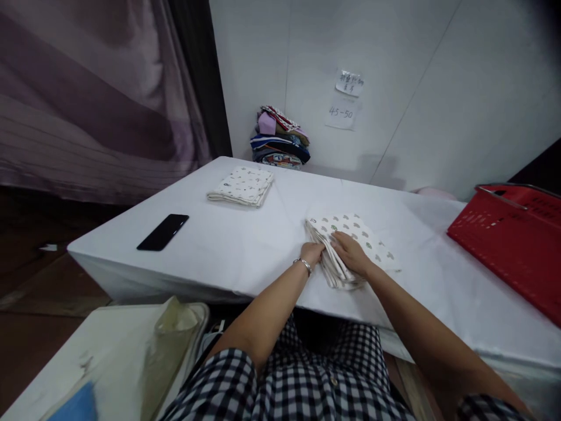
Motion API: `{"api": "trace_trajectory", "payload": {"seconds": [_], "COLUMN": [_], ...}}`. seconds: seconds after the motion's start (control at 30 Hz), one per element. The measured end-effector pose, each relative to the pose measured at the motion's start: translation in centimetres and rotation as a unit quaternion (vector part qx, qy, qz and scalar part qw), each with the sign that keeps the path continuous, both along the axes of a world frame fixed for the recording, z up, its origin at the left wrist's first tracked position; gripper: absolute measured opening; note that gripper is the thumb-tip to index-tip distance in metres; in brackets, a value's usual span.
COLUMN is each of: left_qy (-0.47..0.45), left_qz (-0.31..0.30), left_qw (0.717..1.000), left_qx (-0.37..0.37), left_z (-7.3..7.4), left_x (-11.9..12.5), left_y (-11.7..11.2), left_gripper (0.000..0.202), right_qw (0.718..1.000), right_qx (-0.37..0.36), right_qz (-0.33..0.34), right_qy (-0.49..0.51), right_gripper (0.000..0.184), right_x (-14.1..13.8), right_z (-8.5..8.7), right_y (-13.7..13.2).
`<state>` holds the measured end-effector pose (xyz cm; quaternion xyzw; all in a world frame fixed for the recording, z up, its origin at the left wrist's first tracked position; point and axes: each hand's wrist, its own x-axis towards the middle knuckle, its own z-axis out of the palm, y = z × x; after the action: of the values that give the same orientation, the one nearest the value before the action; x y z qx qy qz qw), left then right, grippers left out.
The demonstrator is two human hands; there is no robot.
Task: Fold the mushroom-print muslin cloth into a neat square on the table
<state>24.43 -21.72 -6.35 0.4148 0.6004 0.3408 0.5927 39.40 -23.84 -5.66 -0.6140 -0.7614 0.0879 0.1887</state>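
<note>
A white cloth with a small grey and green print lies folded in several layers near the table's front edge. My left hand, with a bracelet at the wrist, grips the layered edge on the cloth's left side. Over the top of the fold rests my right hand, its fingers curled onto the layers and the thumb side hidden. Farther back to the left, apart from both hands, a second folded printed cloth lies flat.
A black phone lies on the white table at the left. At the right stands a red basket. Folded clothes are stacked by the wall. A lower white surface with a plastic bag is at the front left.
</note>
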Motion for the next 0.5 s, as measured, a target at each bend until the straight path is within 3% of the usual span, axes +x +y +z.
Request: {"api": "trace_trajectory", "payload": {"seconds": [0.23, 0.5], "left_qy": [-0.03, -0.078], "left_qz": [0.045, 0.078], "left_qw": [0.999, 0.992], "left_qx": [-0.002, -0.064], "left_z": [-0.5, 0.7], "left_x": [0.1, 0.2], "left_y": [0.0, 2.6], "left_gripper": [0.016, 0.023], "right_qw": [0.998, 0.996], "right_qx": [-0.027, -0.037], "right_qz": [-0.004, -0.035], "right_qy": [0.062, 0.074], "right_gripper": [0.043, 0.038], "right_x": [0.4, 0.3], "right_z": [-1.5, -0.4], "right_y": [0.8, 2.4]}}
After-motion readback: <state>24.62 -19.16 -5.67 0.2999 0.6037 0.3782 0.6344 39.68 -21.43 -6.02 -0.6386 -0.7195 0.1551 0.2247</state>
